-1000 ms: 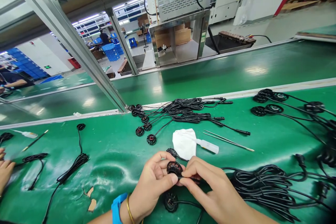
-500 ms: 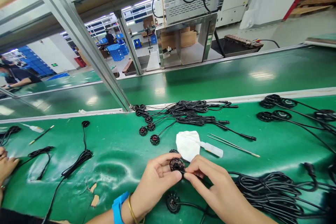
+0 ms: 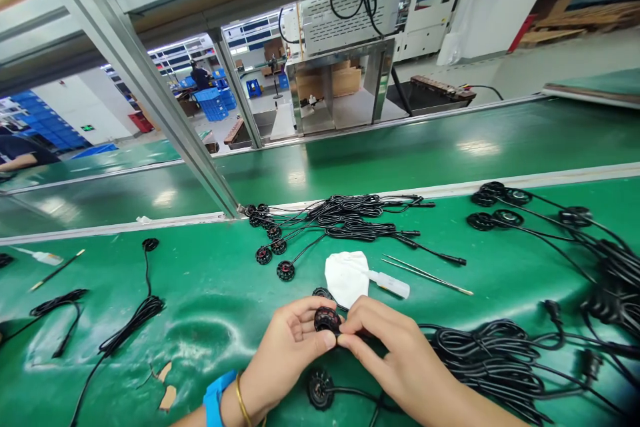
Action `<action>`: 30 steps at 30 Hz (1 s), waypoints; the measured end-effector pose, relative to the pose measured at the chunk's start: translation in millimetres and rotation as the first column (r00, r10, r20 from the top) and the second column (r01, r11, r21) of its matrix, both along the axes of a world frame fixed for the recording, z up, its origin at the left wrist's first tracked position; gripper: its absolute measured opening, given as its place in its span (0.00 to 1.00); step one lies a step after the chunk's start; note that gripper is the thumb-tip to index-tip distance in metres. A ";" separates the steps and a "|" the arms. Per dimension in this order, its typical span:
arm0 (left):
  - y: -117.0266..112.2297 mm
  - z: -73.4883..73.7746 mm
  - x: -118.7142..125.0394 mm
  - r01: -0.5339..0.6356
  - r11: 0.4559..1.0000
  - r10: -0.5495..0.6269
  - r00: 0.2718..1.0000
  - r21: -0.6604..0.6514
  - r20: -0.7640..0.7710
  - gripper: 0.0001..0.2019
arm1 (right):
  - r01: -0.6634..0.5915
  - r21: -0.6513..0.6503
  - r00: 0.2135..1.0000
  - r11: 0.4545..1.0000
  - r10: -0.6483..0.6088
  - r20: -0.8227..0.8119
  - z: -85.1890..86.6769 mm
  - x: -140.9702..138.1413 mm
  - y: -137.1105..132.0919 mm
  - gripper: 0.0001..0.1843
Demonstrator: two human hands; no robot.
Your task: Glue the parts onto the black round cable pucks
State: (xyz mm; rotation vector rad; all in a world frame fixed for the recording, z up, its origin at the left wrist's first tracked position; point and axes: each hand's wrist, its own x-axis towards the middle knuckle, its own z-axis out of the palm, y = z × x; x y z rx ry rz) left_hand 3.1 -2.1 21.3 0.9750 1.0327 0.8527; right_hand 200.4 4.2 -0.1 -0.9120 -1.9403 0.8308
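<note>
Between the thumb and fingers of my left hand (image 3: 277,350) is a small round black part (image 3: 326,319) with a ribbed rim, tilted on edge. My right hand (image 3: 393,347) pinches the black cable at the part's right edge; the fingers hide most of that spot. Just below the hands lies another round black part (image 3: 320,387) with its cable running right. One more disc (image 3: 323,293) shows partly behind my fingers. Beyond them are a white cloth (image 3: 344,273) and a small clear dropper bottle (image 3: 393,285), whose tip touches the cloth.
Metal tweezers (image 3: 430,275) lie right of the bottle. Coiled cables (image 3: 490,360) fill the right front, and several wired discs (image 3: 285,271) with bundled cords (image 3: 350,210) lie farther back. A single cable (image 3: 133,320) lies at left. A metal post (image 3: 150,100) rises behind the green bench.
The camera view has turned slightly, shifting the scene left. A neighbouring person's hand at the left edge has gone out of view. My hands keep the same hold, with the disc slightly tilted.
</note>
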 end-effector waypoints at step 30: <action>2.0 5.9 2.2 -0.029 0.992 0.034 0.998 -0.121 0.044 0.22 | 0.490 -0.343 0.854 0.801 -0.521 0.004 20.3 64.0 59.3 0.27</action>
